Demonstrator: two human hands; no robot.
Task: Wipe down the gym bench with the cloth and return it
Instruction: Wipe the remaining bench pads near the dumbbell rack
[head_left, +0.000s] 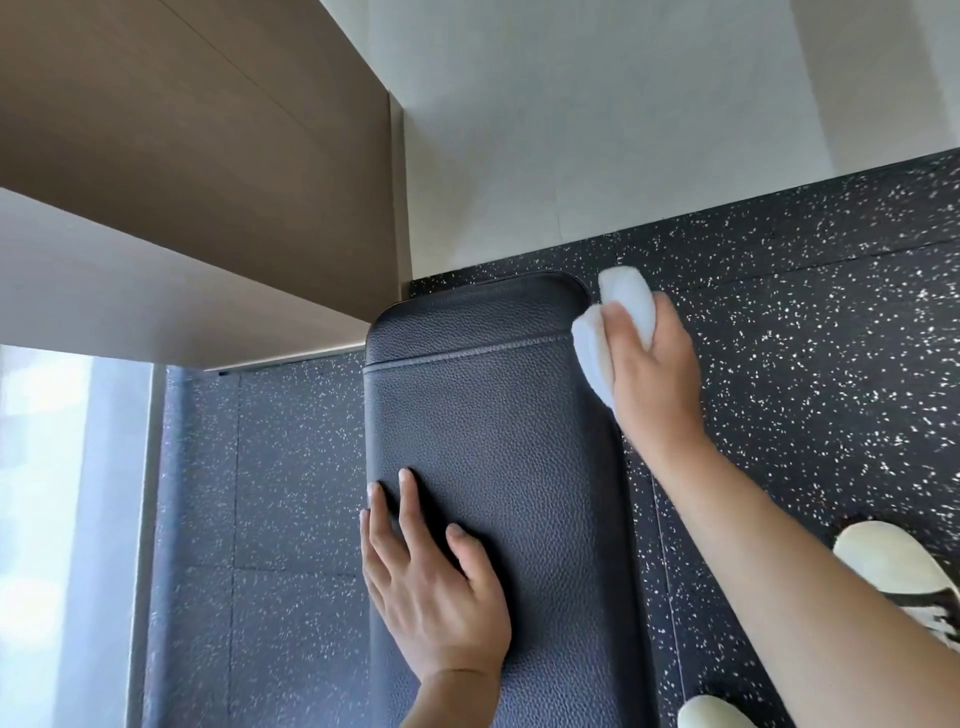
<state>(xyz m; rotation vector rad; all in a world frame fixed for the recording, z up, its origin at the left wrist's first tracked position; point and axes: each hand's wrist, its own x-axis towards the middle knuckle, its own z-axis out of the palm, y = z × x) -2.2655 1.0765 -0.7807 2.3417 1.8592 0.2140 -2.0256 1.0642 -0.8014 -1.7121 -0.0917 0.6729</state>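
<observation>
A black padded gym bench (498, 426) with a grained leather top runs from the bottom of the view up to the wall. My right hand (657, 374) is shut on a white cloth (621, 301) and presses it against the bench's far right edge, near the rounded corner. Part of the cloth is hidden under my fingers. My left hand (431, 587) lies flat on the bench's near left side, fingers spread, holding nothing.
Black rubber flooring with white speckles (810, 332) surrounds the bench. A pale wall (597, 130) stands behind it and a brown cabinet with a light ledge (171, 270) overhangs at left. Two white shoes (898, 566) stand on the floor at right. A window is at far left.
</observation>
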